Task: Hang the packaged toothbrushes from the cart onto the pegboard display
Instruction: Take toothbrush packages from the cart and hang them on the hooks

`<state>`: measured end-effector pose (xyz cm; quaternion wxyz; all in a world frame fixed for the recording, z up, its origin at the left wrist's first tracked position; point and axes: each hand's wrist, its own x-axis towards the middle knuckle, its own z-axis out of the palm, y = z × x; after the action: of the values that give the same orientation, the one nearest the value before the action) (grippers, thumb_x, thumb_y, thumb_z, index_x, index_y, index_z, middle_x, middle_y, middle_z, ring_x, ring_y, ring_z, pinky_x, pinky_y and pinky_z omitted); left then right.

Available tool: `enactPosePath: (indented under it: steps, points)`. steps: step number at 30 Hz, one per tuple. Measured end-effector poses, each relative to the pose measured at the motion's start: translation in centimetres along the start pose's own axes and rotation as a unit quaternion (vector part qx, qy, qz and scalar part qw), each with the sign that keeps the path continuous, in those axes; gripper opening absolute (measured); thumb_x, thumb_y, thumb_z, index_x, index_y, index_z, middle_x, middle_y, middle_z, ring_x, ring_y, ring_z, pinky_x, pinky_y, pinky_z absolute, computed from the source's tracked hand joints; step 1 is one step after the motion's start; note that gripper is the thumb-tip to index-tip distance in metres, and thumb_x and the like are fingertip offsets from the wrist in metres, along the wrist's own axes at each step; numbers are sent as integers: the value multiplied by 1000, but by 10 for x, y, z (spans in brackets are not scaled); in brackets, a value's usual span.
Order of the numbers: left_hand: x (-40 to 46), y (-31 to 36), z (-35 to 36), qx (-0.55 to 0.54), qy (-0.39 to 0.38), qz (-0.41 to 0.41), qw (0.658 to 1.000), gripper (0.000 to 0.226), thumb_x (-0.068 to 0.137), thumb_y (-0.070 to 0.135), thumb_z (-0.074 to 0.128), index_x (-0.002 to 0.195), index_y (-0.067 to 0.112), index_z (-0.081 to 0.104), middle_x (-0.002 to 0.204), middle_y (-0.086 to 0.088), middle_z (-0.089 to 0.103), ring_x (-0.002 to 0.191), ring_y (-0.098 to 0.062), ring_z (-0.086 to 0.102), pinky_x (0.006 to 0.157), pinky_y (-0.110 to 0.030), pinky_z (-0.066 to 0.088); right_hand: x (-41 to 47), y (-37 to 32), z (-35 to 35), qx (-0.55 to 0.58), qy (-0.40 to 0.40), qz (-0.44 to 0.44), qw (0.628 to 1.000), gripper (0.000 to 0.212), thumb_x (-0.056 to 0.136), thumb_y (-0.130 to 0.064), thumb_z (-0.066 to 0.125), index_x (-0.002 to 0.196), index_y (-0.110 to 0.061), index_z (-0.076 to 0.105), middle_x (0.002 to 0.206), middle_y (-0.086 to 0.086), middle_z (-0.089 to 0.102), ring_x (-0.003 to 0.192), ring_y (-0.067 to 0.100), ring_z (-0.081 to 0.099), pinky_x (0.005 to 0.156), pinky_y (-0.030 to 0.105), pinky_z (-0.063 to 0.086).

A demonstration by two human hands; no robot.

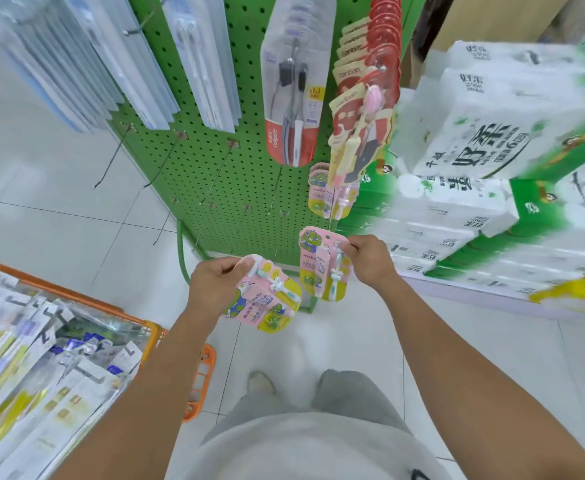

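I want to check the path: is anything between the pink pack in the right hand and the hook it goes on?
Nothing visible blocks it. The right hand holds the pink pack just below the thin hook, whose tip looks free; identical packs hang further back.

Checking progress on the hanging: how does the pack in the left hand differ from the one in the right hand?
The left hand grips its pink pack tilted, away from any hook. The right hand pinches its pink pack upright, just below the hook with matching packs. Both show a green cartoon and yellow trim.
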<state>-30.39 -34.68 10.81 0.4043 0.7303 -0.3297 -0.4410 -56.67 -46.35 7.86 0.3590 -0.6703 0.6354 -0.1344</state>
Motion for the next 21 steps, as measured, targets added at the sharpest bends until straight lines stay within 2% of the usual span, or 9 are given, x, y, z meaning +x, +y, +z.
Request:
enactPosePath:
  steps: [2, 3, 6, 7, 11, 15, 18, 21]
  points:
    - [7, 1, -2, 5, 3, -1, 1000, 23, 91, 27, 73, 68, 21, 75, 55, 12, 63, 60, -13, 55, 67, -31, 47, 7, 1, 1, 4, 4, 5, 1000, 49, 102, -19, 57, 57, -18, 36, 54, -1, 36, 54, 16, 31, 52, 31, 25]
    - [10, 2, -2, 6, 4, 1, 1000, 24, 90, 28, 74, 67, 20, 75, 57, 9, 64, 60, -14, 54, 67, -32, 47, 10, 1, 1, 4, 4, 4, 1000, 49, 102, -19, 57, 57, -18, 36, 54, -2, 35, 54, 15, 31, 51, 29, 24]
    - [16, 4, 4, 38, -9, 8, 999, 21, 89, 33, 74, 75, 18, 76, 75, -19, 70, 67, -19, 57, 72, -44, 54, 22, 6, 2, 5, -2, 7, 1000, 50, 102, -19, 57, 57, -18, 36, 53, -3, 34, 54, 15, 30, 49, 26, 23]
    - [16, 6, 6, 50, -13, 10, 999, 20, 89, 33, 74, 76, 18, 77, 80, -22, 71, 67, -20, 58, 73, -46, 55, 27, 8, 1, 6, -2, 10, 1000, 50, 102, -20, 57, 57, -18, 36, 54, -2, 35, 55, 16, 31, 50, 27, 24]
    - [15, 14, 18, 68, -18, 8, 997, 21, 90, 31, 73, 78, 15, 79, 77, -18, 71, 66, -20, 59, 68, -34, 50, 46, 11, -4, -6, -12, 5, 1000, 49, 102, -20, 58, 57, -17, 39, 54, -1, 36, 57, 20, 33, 49, 27, 24]
    - [16, 24, 28, 81, -12, 14, 997, 24, 89, 31, 75, 80, 9, 78, 59, 4, 63, 54, -6, 51, 58, -22, 41, 72, 8, -14, -1, 5, 9, 1000, 44, 102, -25, 57, 65, -3, 55, 58, 6, 42, 64, 26, 40, 58, 34, 29]
    - [20, 34, 35, 108, -13, 37, 993, 20, 85, 35, 78, 77, 16, 79, 70, -3, 73, 61, -9, 57, 62, -24, 44, 97, -4, -26, 10, 22, 15, 1000, 51, 104, -28, 54, 57, -11, 43, 55, 4, 38, 60, 24, 39, 57, 32, 27]
    - [24, 42, 41, 101, -10, 39, 994, 18, 83, 34, 80, 73, 19, 78, 71, 0, 74, 60, -6, 59, 60, -22, 45, 116, -15, -37, 11, 38, 46, 998, 50, 104, -29, 54, 58, -10, 46, 57, 5, 44, 57, 23, 42, 54, 30, 29]
